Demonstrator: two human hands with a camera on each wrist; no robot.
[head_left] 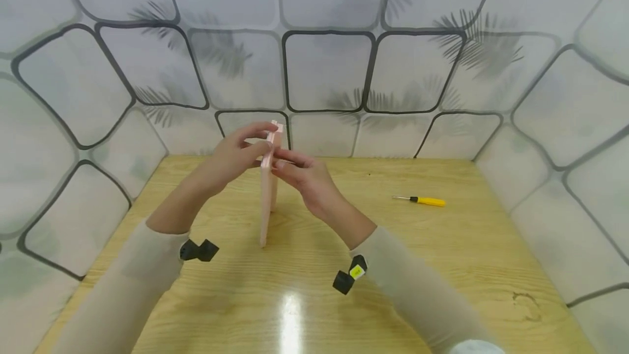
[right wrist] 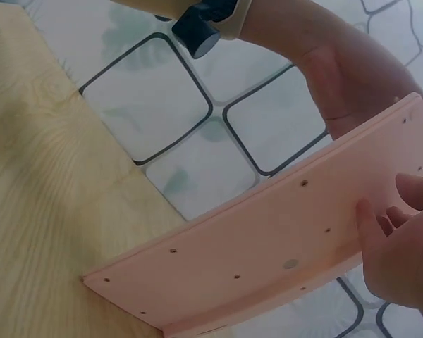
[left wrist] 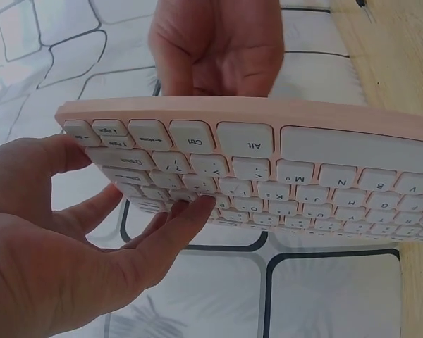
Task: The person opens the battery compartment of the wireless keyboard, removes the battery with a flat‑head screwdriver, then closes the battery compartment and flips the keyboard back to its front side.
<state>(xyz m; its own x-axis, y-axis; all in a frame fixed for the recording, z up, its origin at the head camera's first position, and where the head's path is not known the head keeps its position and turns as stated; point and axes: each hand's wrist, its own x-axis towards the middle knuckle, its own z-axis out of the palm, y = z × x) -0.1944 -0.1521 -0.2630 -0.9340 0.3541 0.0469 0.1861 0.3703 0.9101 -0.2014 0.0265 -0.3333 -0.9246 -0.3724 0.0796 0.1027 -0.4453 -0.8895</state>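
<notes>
A pink keyboard [head_left: 266,195] with white keys [left wrist: 254,169] stands upright on one short end on the wooden table, seen nearly edge-on in the head view. My left hand [head_left: 228,160] grips its raised end, with a fingertip on the keys and another at the edge. On the other side, my right hand [head_left: 314,182] touches the pink back with its fingers. The right wrist view shows that back [right wrist: 268,232] with several small screw holes and a round spot. Part of the right hand [left wrist: 218,49] is hidden behind the keyboard in the left wrist view.
A screwdriver [head_left: 429,201] with a yellow and black handle lies on the table [head_left: 393,277], right of the keyboard. Patterned white panels [head_left: 326,70] enclose the table at the back and both sides. A dark curved mark [head_left: 527,305] shows at the table's right front.
</notes>
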